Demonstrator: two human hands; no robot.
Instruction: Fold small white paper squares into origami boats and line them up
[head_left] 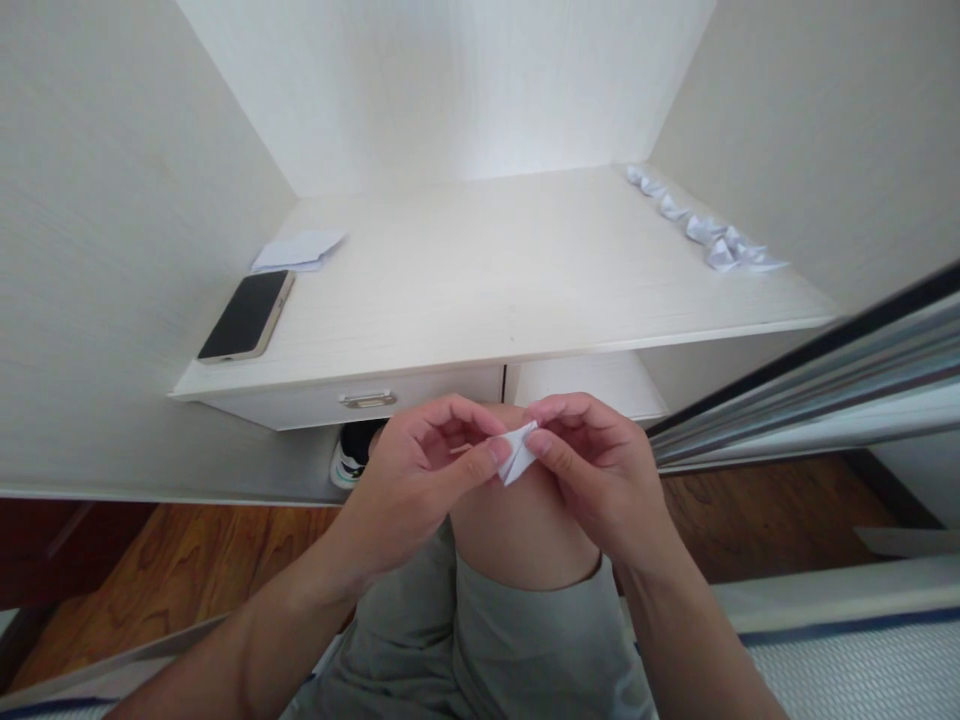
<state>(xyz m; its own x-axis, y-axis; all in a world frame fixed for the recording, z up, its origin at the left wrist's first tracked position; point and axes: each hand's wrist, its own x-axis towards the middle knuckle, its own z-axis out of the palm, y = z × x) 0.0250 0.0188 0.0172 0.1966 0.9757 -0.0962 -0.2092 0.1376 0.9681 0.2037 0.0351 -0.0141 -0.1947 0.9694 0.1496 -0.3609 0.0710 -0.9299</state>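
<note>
A small piece of folded white paper (517, 454) is held above my knee, its lower end pointed. My left hand (431, 465) pinches its left side between thumb and fingers. On its right side, the thumb and fingers of my right hand (596, 465) are closed on it too. Both thumbs lie on top of the paper, and parts of it are hidden under the fingertips. A row of several small folded white paper pieces (705, 230) lies along the right side of the shelf (465, 270).
A phone (247, 316) lies at the shelf's left edge, with flat white paper sheets (298, 251) just behind it. Below are a drawer with a metal handle (367, 400) and a shoe (349, 455). A sliding door frame (810, 375) stands at the right.
</note>
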